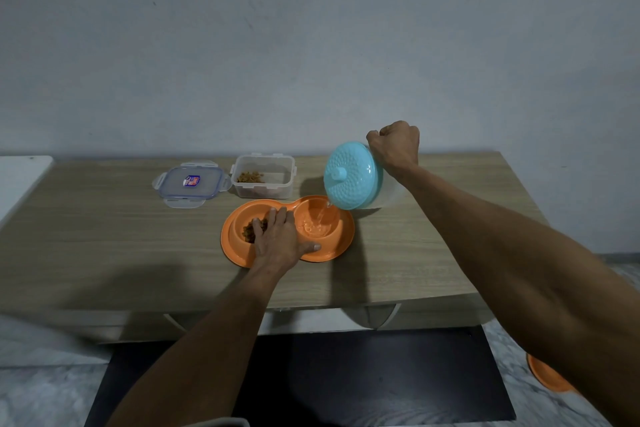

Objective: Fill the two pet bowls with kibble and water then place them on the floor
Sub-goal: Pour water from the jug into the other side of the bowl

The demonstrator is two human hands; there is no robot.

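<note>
An orange double pet bowl [341, 243] sits on the wooden table [104, 246]. Its left cup holds brown kibble [250, 230]; its right cup [317, 222] holds water. My left hand [280, 239] lies flat over the bowl's middle, fingers spread, pressing it down. My right hand [394, 146] grips the handle of a clear water jug with a turquoise lid [353, 177], tilted toward me. A thin stream of water [322, 215] falls from the jug into the right cup.
A clear plastic container [263, 175] with some kibble stands behind the bowl, its blue-trimmed lid [192, 184] lying to the left. Another orange bowl [549, 378] rests on the marble floor at lower right. A dark mat [346, 374] lies under the table's front.
</note>
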